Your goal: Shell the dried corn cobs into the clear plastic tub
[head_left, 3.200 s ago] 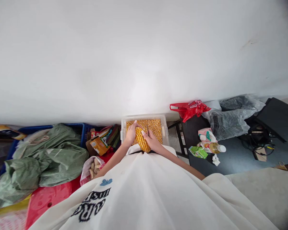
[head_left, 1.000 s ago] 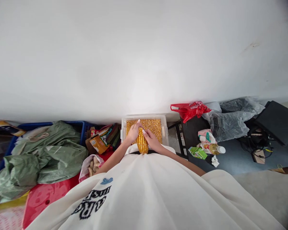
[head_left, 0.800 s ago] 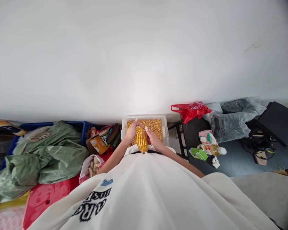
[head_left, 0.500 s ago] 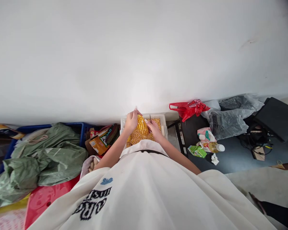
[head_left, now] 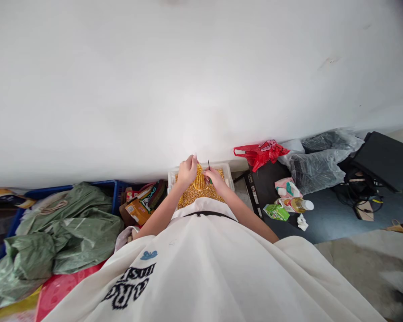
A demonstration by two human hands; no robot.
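Head view: left hand [head_left: 187,171] clasps yellow corn cob [head_left: 199,179] in curled fingers, likely stiff, best gripped endwise, between clear plastic bin's [head_left: 229,179] side edges, right hand [head_left: 215,177] pinching thin dark spike [head_left: 208,164].

The person wears a loose white shirt [head_left: 215,273], whose wide sleeves [head_left: 144,246] leave the forearms [head_left: 164,209] bare. On its left side is a small blue butterfly [head_left: 149,255], and just beside it are thick black letters [head_left: 123,285] with rough outlines. A thin black band [head_left: 218,214] crosses the white cloth [head_left: 201,205] near the waist.
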